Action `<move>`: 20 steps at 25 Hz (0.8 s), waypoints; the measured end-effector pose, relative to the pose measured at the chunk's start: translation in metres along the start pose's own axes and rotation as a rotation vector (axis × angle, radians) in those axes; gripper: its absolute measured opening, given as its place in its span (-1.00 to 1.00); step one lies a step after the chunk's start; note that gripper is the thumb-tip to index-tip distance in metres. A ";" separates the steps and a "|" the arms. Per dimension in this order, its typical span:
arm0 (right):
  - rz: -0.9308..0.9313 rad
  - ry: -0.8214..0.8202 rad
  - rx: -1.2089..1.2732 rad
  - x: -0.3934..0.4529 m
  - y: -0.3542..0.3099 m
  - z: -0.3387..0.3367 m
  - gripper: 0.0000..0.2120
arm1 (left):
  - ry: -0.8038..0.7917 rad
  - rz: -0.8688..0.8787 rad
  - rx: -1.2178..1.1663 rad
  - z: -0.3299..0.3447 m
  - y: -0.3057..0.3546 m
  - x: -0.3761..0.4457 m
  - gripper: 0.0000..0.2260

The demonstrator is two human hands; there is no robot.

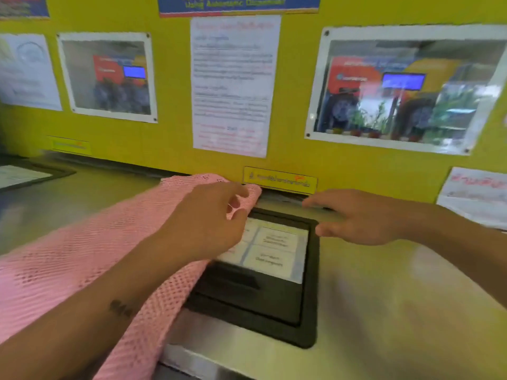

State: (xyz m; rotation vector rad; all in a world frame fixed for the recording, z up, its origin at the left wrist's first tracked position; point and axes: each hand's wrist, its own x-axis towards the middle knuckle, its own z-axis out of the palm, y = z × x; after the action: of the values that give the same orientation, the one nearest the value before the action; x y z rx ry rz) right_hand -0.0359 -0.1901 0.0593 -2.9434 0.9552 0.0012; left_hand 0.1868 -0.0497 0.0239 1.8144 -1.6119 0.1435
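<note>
Head view, looking down on a black hatch (274, 319) set into a steel counter (397, 311).

Draped across the hatch's left side and trailing off to the near left: a pink mesh cloth (82, 256), reaching with its far corner just past the hatch's back-left corner.

Gripping that far corner with the left hand (208, 223), above the hatch's back-left part. Fingers curled, thumb and fingertips closed on the mesh, with the forearm laid along the cloth.

Above the hatch's back-right corner: the right hand (356, 218), fairly wide, fingers stretched out flat toward the dark gap behind the hatch, holding nothing. Too blurred to tell whether touching the counter or not.

On the hatch's back half, partly under the left hand: white printed labels (274, 250), too blurred to read.

Directly behind the hatch: a yellow wall (170, 149), with a small yellow sign (279, 180) just above the gap. Higher up behind the hatch, a white paper notice (233, 86).

Up and to the hatch's left, a smaller framed photo (107, 76). Up and to its right, a larger framed photo (406, 89).
</note>
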 end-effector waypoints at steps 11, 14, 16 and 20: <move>0.645 -0.202 -0.121 -0.221 0.181 -0.014 -0.40 | -0.227 0.301 -0.206 0.131 0.233 0.006 -0.75; 0.747 -0.370 -0.077 -0.243 0.192 0.006 -0.43 | -0.301 0.306 -0.195 0.160 0.265 0.008 -0.79; 0.735 -0.356 -0.013 -0.244 0.190 0.015 -0.43 | -0.368 0.312 -0.157 0.177 0.277 0.006 -0.78; 0.670 -0.254 0.090 -0.229 0.172 0.027 -0.28 | -0.487 0.284 -0.028 0.201 0.273 -0.001 -0.69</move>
State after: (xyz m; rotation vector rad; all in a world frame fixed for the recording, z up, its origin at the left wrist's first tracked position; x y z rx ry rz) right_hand -0.3215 -0.1933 0.0284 -2.3244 1.7643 0.3322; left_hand -0.1326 -0.1567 -0.0134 1.6701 -2.1949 -0.2109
